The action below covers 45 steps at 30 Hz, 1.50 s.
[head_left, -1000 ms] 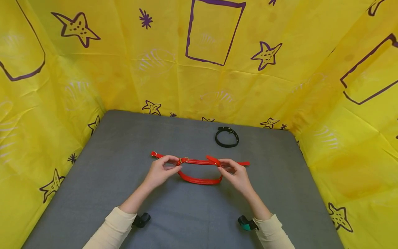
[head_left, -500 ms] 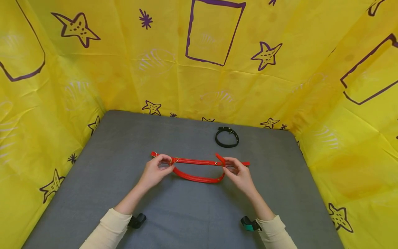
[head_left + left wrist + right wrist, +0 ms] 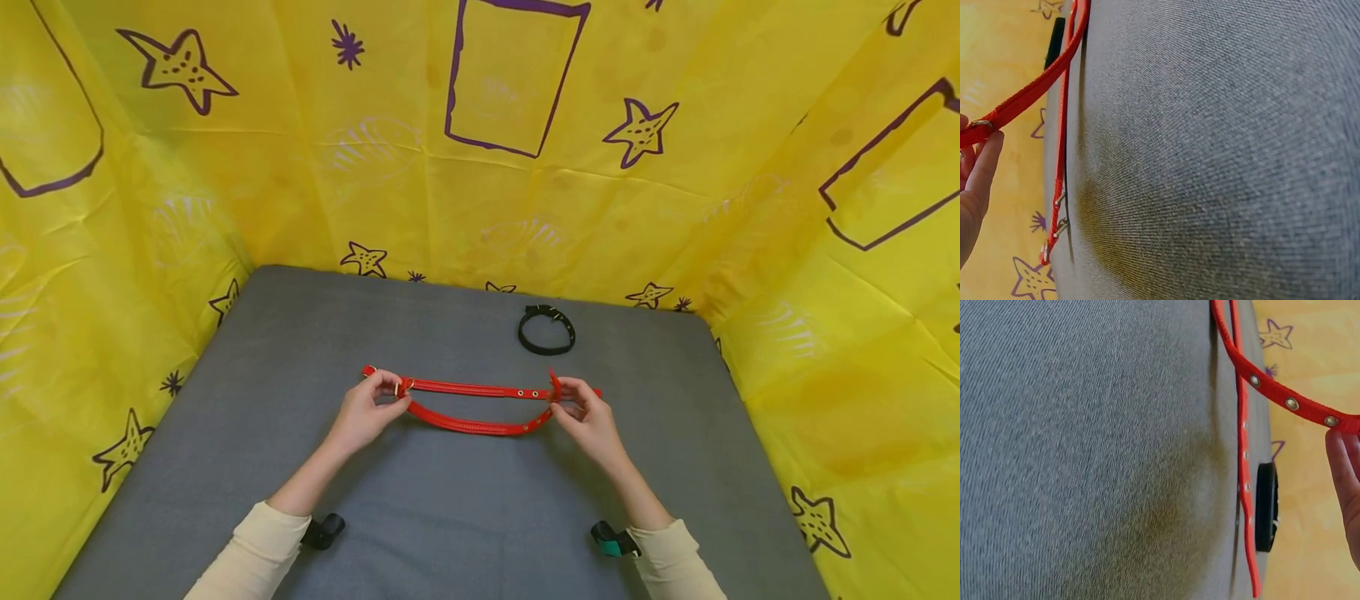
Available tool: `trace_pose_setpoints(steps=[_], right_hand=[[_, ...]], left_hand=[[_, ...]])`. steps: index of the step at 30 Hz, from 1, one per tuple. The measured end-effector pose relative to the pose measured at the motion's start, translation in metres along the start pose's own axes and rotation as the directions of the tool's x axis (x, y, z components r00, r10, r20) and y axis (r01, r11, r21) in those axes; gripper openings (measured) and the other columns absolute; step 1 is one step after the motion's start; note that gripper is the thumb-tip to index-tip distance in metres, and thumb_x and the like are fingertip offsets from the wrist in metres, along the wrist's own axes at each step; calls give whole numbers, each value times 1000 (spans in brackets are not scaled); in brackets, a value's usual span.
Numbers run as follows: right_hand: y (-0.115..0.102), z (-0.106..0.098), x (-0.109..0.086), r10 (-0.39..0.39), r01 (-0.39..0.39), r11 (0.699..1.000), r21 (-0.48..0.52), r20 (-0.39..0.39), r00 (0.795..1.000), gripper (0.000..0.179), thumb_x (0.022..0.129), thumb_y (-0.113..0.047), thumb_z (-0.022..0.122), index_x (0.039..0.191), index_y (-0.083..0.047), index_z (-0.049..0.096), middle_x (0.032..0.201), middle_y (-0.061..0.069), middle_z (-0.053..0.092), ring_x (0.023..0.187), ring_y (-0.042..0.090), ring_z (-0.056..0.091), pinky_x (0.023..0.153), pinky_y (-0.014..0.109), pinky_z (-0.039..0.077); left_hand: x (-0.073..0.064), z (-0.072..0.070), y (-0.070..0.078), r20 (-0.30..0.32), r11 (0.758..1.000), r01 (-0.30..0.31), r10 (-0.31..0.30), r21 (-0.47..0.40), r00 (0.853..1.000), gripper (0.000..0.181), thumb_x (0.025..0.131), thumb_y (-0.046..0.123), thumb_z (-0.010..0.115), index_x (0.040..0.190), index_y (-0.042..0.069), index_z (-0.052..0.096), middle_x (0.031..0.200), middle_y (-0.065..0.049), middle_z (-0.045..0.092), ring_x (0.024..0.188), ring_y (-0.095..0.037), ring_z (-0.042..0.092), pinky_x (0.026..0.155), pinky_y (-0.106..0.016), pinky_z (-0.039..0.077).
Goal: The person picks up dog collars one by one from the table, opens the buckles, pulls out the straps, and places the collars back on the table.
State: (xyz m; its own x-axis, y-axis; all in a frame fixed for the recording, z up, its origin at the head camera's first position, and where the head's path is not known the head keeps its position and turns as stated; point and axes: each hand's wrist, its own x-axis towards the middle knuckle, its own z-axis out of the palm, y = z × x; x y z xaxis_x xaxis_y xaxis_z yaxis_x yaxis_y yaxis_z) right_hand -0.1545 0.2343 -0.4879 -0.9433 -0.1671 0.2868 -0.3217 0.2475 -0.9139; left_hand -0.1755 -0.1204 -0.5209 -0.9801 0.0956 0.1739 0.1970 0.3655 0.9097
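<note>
Pinching a red strap near its two ends, we hold it off the table with both hands: thumb and fingers of our left hand grip by the buckle and metal ring, while those of our right hand grip near the tip, which sticks up above the fingers. Between the hands the strap sags in a shallow curve towards us, and metal-rimmed holes show along its right part.

Just behind it, a second red strap lies stretched across the table; our hands cover parts of it, and its ends peek out past the fingers on either side. Farther back, right of the middle, a black strap lies in a loop, near the second strap and partly behind the held one as the left wrist view has it. We wear cream sleeves and a small black device at each wrist. Yellow cloth walls with purple stars rise around the table.
</note>
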Motion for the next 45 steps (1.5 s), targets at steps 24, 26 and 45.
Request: trace_pose_setpoints(steps=[24,26,45], right_hand=[[16,-15,-14,97,-103,986,-133,-47,994,19,83,14,67,93,10,52,99,25,66,95,41,63,69,26,56],[18,-16,-15,97,-103,985,-139,-47,994,20,82,14,68,91,10,50,98,25,66,94,42,63,69,26,56],[53,-25,-22,84,-110,956,-272,-106,991,25,77,9,77,84,3,54,89,16,68,77,28,64,62,21,54]], left_hand=[[-4,-12,-23,-15,981,-140,143,137,990,27,78,-5,77,99,4,63,95,-11,66,83,-24,65,66,-25,56],[-4,-13,-23,-17,979,-142,146,148,989,26,77,-5,78,97,5,64,93,-8,65,82,-21,63,66,-24,56],[-7,-19,-39,4,931,-197,206,307,979,28,73,-1,83,91,5,63,78,-3,54,65,-13,51,58,-24,46]])
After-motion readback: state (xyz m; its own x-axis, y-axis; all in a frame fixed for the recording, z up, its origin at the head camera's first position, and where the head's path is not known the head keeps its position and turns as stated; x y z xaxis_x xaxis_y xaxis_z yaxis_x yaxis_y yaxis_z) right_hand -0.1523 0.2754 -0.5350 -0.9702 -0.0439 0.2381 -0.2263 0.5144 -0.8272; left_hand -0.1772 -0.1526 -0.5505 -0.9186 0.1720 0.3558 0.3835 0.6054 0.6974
